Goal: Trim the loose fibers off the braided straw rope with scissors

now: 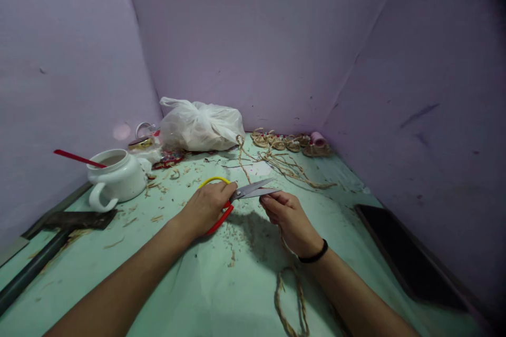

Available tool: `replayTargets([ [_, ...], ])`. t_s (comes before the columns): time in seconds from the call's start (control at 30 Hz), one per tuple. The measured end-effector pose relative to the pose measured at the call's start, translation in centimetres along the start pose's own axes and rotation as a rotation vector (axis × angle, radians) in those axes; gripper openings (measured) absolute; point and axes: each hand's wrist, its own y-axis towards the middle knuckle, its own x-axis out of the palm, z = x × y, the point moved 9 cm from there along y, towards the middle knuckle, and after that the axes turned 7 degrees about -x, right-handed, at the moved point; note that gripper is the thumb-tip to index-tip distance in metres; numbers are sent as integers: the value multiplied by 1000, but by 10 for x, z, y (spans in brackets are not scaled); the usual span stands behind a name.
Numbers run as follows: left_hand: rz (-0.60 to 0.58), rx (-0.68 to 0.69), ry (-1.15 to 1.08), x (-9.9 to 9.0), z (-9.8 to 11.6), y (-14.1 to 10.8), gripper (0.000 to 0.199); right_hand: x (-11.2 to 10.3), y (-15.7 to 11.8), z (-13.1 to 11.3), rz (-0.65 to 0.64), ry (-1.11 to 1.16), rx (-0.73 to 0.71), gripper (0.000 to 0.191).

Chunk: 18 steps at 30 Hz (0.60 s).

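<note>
My left hand (210, 204) is closed round the handles of a pair of scissors (253, 189), one handle yellow and one red. The blades are parted and point to the right. Close to their tips, my right hand (288, 216), with a black band on the wrist, pinches a braided straw cord (291, 274). This cord hangs below the hand and forms a loop on the green tabletop. Beyond the scissors lie more loose cords (294, 168), one strand running down toward the blades. Whether the blades touch any cord I cannot tell.
At left stand a white pot (120, 176) with a red stick and a hammer (85, 219). A tied white plastic bag (203, 126) sits at the back. Coiled straw pieces (276, 141) and a pink spool (318, 139) lie back right, a dark phone-like slab (407, 255) at right.
</note>
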Motion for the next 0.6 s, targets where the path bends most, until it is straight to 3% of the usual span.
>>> replayTargets([
  [0.23,83,-122,-209,-5,-10,-2,27,-2,-1,4,123,250,75,18],
  [0.6,269,-179,-229,-15,-16,-5,34,18,-3,9,-51,562,194,31],
])
